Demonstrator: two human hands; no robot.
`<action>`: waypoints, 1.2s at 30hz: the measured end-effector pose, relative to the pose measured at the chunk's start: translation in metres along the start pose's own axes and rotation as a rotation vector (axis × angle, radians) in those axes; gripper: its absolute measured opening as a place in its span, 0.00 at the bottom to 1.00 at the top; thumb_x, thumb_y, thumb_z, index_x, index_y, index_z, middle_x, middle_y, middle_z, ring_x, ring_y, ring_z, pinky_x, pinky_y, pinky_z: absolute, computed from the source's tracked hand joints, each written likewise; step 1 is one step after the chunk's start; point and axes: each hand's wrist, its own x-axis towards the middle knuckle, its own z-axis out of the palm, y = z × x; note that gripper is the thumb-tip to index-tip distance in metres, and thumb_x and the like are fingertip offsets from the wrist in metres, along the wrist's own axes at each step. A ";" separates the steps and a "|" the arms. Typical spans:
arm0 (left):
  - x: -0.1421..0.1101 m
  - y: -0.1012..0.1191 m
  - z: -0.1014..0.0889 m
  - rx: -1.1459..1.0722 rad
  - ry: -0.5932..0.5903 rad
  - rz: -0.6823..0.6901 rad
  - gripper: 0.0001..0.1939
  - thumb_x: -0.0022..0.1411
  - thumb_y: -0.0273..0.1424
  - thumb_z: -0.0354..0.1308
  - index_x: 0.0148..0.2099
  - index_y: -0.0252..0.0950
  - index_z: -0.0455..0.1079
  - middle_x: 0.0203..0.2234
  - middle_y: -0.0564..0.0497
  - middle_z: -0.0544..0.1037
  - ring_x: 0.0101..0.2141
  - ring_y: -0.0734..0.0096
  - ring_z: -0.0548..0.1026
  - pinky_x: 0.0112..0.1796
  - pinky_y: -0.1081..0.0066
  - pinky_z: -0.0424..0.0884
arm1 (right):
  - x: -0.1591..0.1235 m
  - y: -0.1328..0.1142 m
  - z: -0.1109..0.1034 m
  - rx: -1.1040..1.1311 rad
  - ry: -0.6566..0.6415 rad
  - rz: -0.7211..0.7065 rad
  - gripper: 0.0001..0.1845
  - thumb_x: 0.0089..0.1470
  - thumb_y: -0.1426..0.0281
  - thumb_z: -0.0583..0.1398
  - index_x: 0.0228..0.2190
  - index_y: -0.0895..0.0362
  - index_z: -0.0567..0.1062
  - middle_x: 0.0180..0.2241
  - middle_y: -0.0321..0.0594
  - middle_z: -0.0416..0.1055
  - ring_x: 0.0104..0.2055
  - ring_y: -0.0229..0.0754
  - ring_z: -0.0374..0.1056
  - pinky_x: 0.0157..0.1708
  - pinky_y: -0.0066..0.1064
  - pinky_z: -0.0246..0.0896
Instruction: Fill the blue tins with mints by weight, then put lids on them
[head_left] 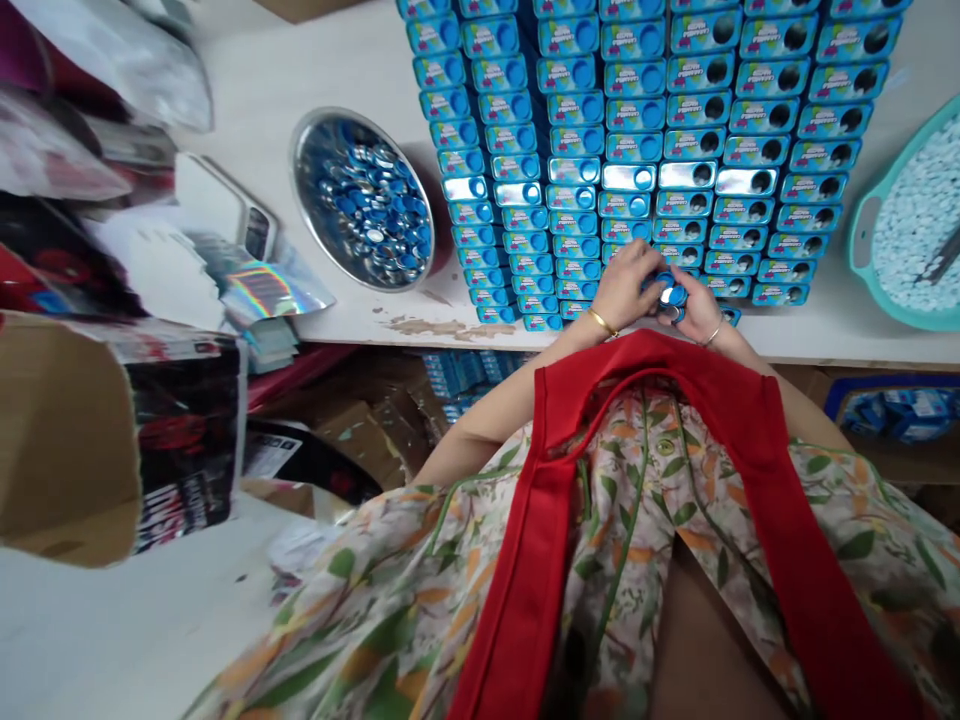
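The white table (315, 70) carries every container in view. Its largest load is a block of small blue tins (645, 130), laid side by side in rows and columns; each tin has a round opening at one end. One row across the middle of the block shows bare silver tops (637, 178) instead of printed blue ones. What the tins contain cannot be told.

At the right edge of the table sits a teal tray (862, 225), filled with small pale pellets. Left of the tin block sits a round metal bowl (304, 150), filled with blue and silver round caps.

Below the table edge, an open cardboard box (375, 440) holds further blue tins.

The left hand (626, 285) and the right hand (697, 310) meet at the near edge of the tin block, fingers curled narrow. Together the hands hold a small blue round cap (670, 293) with a silver centre, just above the nearest row of tins. Each wrist carries a gold bangle.
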 end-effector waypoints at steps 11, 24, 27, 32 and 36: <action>0.045 -0.053 0.006 0.134 0.081 -0.374 0.05 0.63 0.34 0.64 0.39 0.39 0.72 0.34 0.46 0.77 0.44 0.56 0.75 0.48 0.60 0.71 | -0.019 -0.011 0.000 -0.063 -0.104 -0.002 0.24 0.61 0.47 0.61 0.40 0.56 0.73 0.27 0.38 0.72 0.24 0.37 0.69 0.14 0.24 0.48; 0.031 -0.028 -0.001 0.032 -0.015 -0.215 0.10 0.65 0.37 0.64 0.44 0.37 0.74 0.38 0.46 0.78 0.48 0.55 0.76 0.49 0.62 0.69 | -0.012 -0.005 -0.003 -0.044 -0.091 0.054 0.20 0.59 0.53 0.65 0.37 0.57 0.72 0.26 0.37 0.72 0.23 0.36 0.68 0.12 0.23 0.47; 0.003 -0.018 0.006 -0.096 -0.075 -0.035 0.09 0.64 0.38 0.64 0.42 0.38 0.74 0.40 0.47 0.78 0.47 0.60 0.75 0.49 0.63 0.69 | -0.010 0.003 -0.002 -0.013 -0.042 0.046 0.19 0.59 0.53 0.65 0.35 0.56 0.70 0.23 0.34 0.69 0.21 0.36 0.67 0.12 0.23 0.47; -0.013 -0.028 0.006 -0.002 0.085 -0.073 0.11 0.70 0.39 0.56 0.39 0.39 0.73 0.43 0.48 0.78 0.50 0.61 0.71 0.52 0.59 0.65 | -0.020 0.013 -0.001 0.003 -0.017 0.043 0.19 0.61 0.53 0.63 0.35 0.57 0.72 0.24 0.35 0.70 0.22 0.34 0.66 0.14 0.23 0.45; -0.008 -0.049 0.006 0.169 0.049 -0.020 0.13 0.71 0.41 0.53 0.42 0.40 0.75 0.49 0.46 0.76 0.55 0.55 0.67 0.53 0.55 0.60 | -0.034 0.015 -0.005 0.043 -0.030 0.002 0.17 0.59 0.56 0.64 0.34 0.59 0.74 0.26 0.36 0.71 0.25 0.34 0.67 0.16 0.21 0.47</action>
